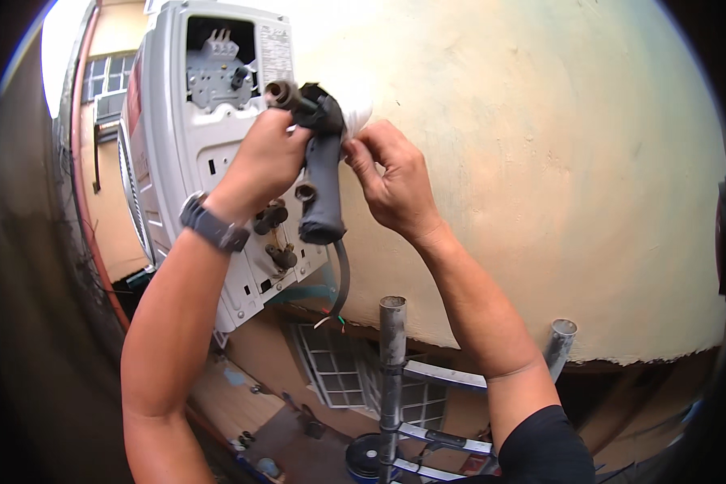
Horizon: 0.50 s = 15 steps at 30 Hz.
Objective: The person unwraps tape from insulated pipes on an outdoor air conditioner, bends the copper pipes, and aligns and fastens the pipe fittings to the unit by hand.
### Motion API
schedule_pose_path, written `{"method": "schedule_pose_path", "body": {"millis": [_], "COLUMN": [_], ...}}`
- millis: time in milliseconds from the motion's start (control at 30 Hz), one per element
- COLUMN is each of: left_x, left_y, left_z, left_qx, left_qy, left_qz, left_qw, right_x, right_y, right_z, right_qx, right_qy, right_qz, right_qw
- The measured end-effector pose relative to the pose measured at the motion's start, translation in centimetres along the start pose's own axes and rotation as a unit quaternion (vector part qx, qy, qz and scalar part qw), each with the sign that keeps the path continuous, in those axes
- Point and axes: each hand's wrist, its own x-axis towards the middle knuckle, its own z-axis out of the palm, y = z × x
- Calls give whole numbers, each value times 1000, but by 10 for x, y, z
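My left hand [266, 161] is closed around a bundle of pipes in dark grey foam pipe insulation [324, 185], beside the air conditioner's outdoor unit [206, 149]. From the top of the bundle a pipe end with a brass flare nut [279, 93] sticks out to the left; a second brass nut [305, 191] shows below my hand. Right of the bundle, the thumb and fingers of my right hand [397, 181] pinch the lower end of bright white wrapping tape [356, 114]. A grey cable [343, 278] with bare coloured wire ends hangs beneath the insulation.
The outdoor unit has an uncovered terminal block [220, 48] and two service valves [276, 216] low on its side. A plastered wall [540, 177] fills the right. Below stands a metal ladder [392, 347], with a window grille [331, 367] and the ground far beneath.
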Motion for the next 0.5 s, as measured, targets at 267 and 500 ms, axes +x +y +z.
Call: {"method": "schedule_pose_path", "body": {"millis": [267, 500], "left_x": [-23, -33], "left_y": [7, 37], "left_z": [-25, -12], "left_qx": [104, 26], "left_qy": [24, 34], "left_qz": [25, -58], "left_qw": [994, 997], "right_x": [-21, -6], "right_y": [20, 39], "right_z": [36, 79], "right_qx": [568, 836], "right_qy": [-33, 25], "right_qz": [318, 233], "right_qw": [758, 496]}}
